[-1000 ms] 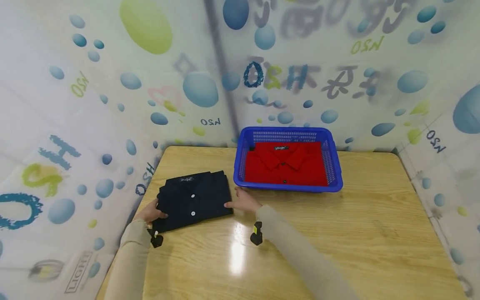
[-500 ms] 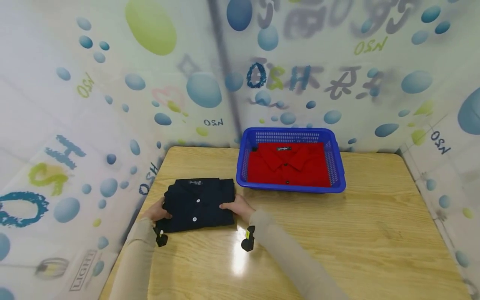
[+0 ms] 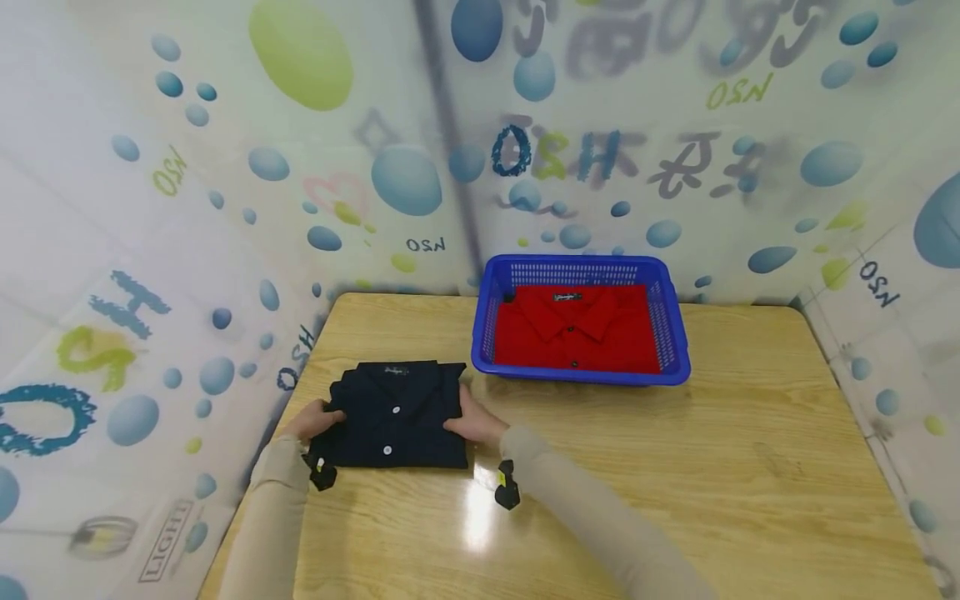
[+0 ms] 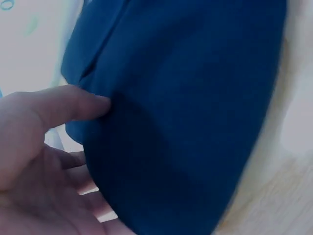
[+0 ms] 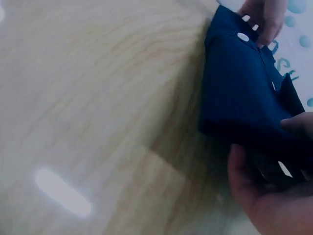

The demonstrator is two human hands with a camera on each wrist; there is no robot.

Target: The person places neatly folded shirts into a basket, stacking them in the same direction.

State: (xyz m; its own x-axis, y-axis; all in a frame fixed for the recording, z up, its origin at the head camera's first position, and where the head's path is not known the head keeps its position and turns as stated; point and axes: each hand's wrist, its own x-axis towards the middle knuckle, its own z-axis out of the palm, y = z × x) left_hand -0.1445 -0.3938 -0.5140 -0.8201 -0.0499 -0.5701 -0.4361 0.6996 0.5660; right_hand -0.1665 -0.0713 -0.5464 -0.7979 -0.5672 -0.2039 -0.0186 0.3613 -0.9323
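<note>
A folded dark navy shirt (image 3: 420,425) with white buttons lies between my two hands, collar toward the back wall. My left hand (image 3: 313,420) grips its left edge; in the left wrist view the thumb (image 4: 93,105) presses on top and the fingers go under the cloth. At the right edge, my right hand (image 3: 477,418) pinches the shirt, thumb above and fingers below. Seen from the right wrist, the shirt's near side (image 5: 230,107) stands slightly off the table with a shadow beneath. The undersides of the fingers are partly hidden by the cloth.
A blue plastic basket (image 3: 581,377) stands at the back of the wooden table (image 3: 675,467), just right of the shirt. Inside it lies a folded red shirt (image 3: 577,329). Printed curtains (image 3: 375,108) rise close behind and along both sides of the table.
The navy shirt has turned from a slant to nearly square, its right side coming nearer to me. My right hand now grips its right edge farther onto the cloth. The basket has stayed put.
</note>
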